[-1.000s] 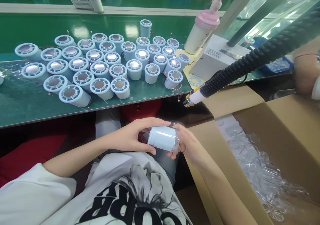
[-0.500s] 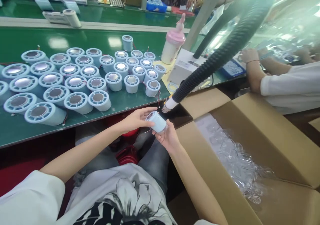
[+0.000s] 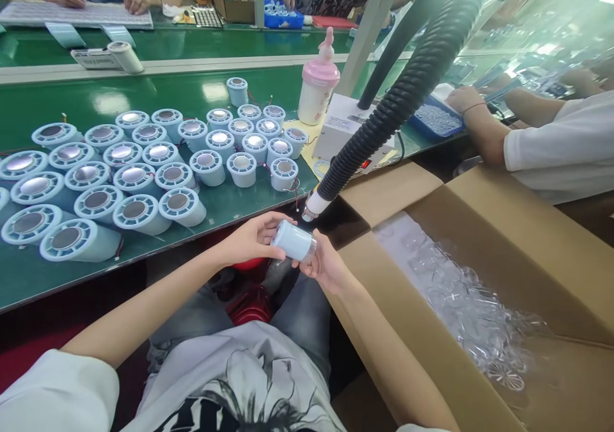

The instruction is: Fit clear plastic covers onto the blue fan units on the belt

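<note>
A pale blue cylinder with a clear plastic cap on its right end lies sideways between my two hands, above my lap. My left hand grips its left end with curled fingers. My right hand cups the capped end from below. Just above it hangs the white nozzle of a black ribbed hose. Several more pale blue cylinders with metal discs on top stand on the green bench ahead of me.
An open cardboard box at my right holds several clear plastic caps. A pink-lidded bottle and a white device stand on the bench. A co-worker's arm reaches to a blue tray. Other people's hands work across the far bench.
Both hands have raised the cylinder from my lap up towards the hose nozzle. The view has tilted upward, bringing the co-workers and the far bench into sight.
</note>
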The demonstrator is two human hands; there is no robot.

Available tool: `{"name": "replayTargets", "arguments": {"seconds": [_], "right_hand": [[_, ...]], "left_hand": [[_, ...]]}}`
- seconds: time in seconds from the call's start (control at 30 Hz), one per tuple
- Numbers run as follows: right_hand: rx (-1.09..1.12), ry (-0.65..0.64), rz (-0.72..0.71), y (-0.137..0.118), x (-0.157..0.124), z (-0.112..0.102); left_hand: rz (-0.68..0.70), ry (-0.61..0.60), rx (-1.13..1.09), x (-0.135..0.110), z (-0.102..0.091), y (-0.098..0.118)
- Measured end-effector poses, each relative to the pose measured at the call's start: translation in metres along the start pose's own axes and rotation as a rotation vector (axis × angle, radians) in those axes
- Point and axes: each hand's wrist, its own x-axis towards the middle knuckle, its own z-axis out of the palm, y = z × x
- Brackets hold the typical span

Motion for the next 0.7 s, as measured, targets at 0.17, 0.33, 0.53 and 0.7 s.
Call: {"name": "replayTargets", "arguments": {"seconds": [0.17,0.33,0.53,0.7], "right_hand": [[-0.146,-0.07,0.157,0.003,-0.029,0.013],[-0.22,-0.177,0.313,0.004,-0.052,0.023],[-0.523,-0.114,0.135,0.011,-0.062,0.015],[-1.036,-0.07,-0.97,0.018,-0.064,0.003]], "left_hand": [[0.16,-0.083,0.108,-0.038,0.009,0.012],[0.267,-0.136,0.485,-0.062,0.016,0.025],[0.176,-0.077,0.473,-0.078,0.027,0.037],[-0.017,-0.029,0.292,-0.084,0.032,0.046]]}}
